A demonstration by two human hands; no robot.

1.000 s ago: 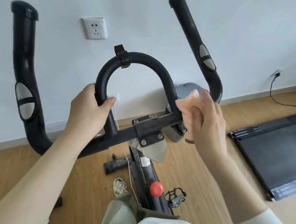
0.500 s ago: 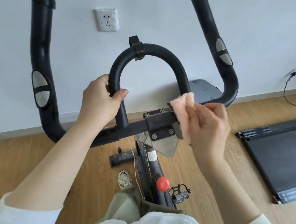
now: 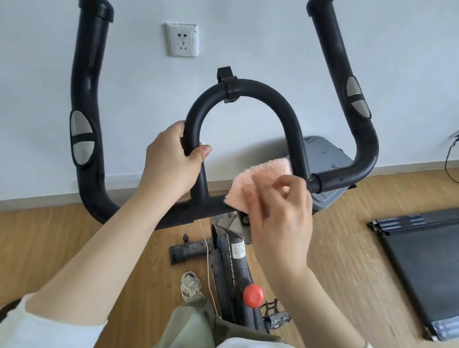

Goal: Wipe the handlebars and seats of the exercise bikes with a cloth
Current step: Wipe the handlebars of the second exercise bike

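The exercise bike's black handlebars (image 3: 256,91) fill the middle of the head view: an arched centre loop, a crossbar and two upright outer grips with grey sensor pads. My left hand (image 3: 169,164) is closed around the left leg of the loop. My right hand (image 3: 280,212) holds a pink fluffy cloth (image 3: 260,181) pressed on the crossbar's middle, over the clamp bracket, just left of the loop's right leg. The seat is not in view.
The bike frame with a red knob (image 3: 253,295) and a pedal (image 3: 276,317) drops below the bars, beside my shoe (image 3: 191,282). A black treadmill deck (image 3: 433,267) lies on the wooden floor at right. A wall socket (image 3: 181,40) and cable (image 3: 452,162) are on the white wall.
My right hand has slid the cloth leftward along the crossbar, from beside the right grip onto the centre bracket. My left hand keeps its hold on the loop. The camera has shifted.
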